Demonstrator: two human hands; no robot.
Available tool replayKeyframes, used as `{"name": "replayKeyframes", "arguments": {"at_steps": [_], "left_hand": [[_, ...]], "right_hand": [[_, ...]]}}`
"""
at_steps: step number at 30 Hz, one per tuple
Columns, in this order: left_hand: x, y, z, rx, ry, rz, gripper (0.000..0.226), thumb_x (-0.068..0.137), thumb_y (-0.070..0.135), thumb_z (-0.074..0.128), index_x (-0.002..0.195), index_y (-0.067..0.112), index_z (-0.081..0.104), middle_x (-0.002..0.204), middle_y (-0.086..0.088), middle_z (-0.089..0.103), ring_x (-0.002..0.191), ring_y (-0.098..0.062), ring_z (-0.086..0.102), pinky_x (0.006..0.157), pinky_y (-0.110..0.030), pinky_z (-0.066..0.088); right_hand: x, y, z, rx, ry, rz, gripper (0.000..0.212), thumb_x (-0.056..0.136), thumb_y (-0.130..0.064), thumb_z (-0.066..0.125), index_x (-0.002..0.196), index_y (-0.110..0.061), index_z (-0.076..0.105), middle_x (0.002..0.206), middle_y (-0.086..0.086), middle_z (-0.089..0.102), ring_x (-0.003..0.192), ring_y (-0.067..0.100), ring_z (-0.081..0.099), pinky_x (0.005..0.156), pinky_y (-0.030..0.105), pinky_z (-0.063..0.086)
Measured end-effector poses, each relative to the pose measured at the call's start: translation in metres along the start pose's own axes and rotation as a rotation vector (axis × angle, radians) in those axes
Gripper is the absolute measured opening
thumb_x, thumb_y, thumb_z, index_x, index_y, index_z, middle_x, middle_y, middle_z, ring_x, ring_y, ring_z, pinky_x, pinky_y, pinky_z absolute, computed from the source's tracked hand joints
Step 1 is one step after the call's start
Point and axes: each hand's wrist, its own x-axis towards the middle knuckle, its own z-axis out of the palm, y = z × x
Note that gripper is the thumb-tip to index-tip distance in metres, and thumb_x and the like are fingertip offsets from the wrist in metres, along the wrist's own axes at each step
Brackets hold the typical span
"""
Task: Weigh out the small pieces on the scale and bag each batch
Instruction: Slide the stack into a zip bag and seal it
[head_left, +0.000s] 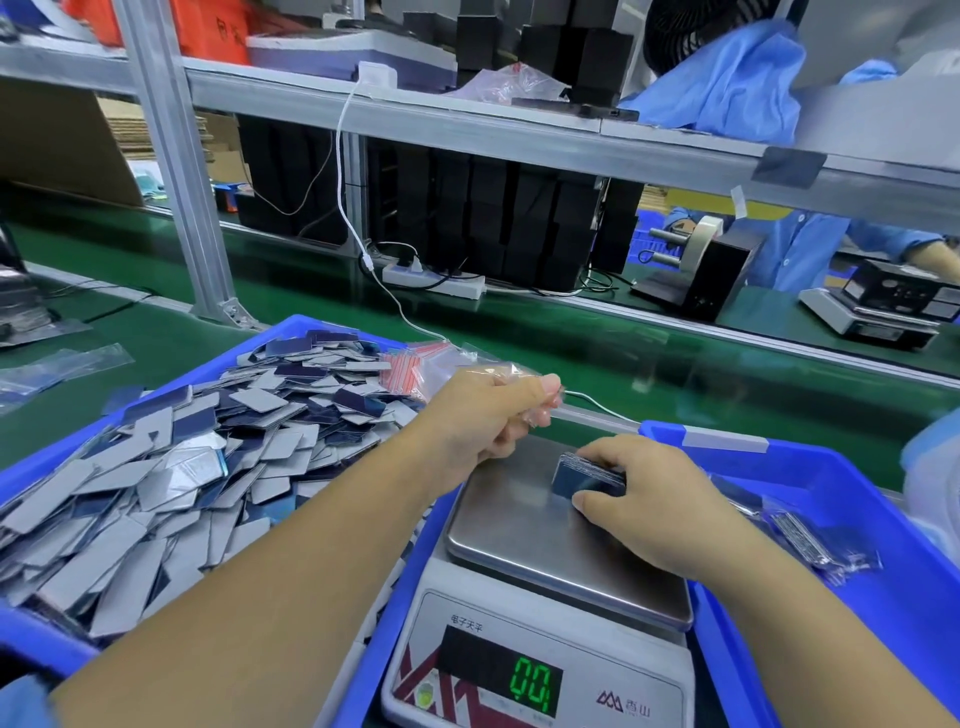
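Right hand: the right hand (644, 499) curls its fingers round a small stack of pieces (589, 475), just above the far right part of the scale pan (519, 525), likely lifting the batch off for bagging.
Left hand: the left hand (493, 415) pinches a clear bag (483, 371) over the pan's far edge, ready to fill.
Loose pieces: the pile (182, 467) waits in the blue bin (31, 478).
Scale display: the display (530, 680) shows zeros.

Dark-blue stacked pieces (589, 475) flat on the steel scale pan (524, 525)
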Motion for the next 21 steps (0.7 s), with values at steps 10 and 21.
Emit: {"name": "replayKeyframes", "arguments": {"at_steps": [10, 21], "left_hand": [[0.0003, -0.0021, -0.0017, 0.081, 0.043, -0.020, 0.031, 0.083, 0.031, 0.080, 0.060, 0.016, 0.066, 0.065, -0.001, 0.061, 0.049, -0.006, 0.041, 0.041, -0.017, 0.026], [-0.0002, -0.0006, 0.0006, 0.015, 0.021, 0.009, 0.031, 0.096, 0.022, 0.066, 0.068, 0.025, 0.079, 0.070, 0.005, 0.051, 0.057, -0.008, 0.028, 0.044, -0.018, 0.019]], "right_hand": [[0.0000, 0.0016, -0.0018, 0.078, 0.037, 0.036, 0.014, 0.084, -0.027, 0.071, 0.090, -0.038, 0.066, 0.081, -0.021, 0.067, 0.072, -0.006, 0.060, 0.058, 0.010, 0.042], [-0.0013, -0.0021, -0.0087, 0.450, 0.287, 0.021, 0.017, 0.081, -0.020, 0.075, 0.082, -0.036, 0.071, 0.080, -0.023, 0.070, 0.071, -0.001, 0.062, 0.062, 0.020, 0.044]]}}
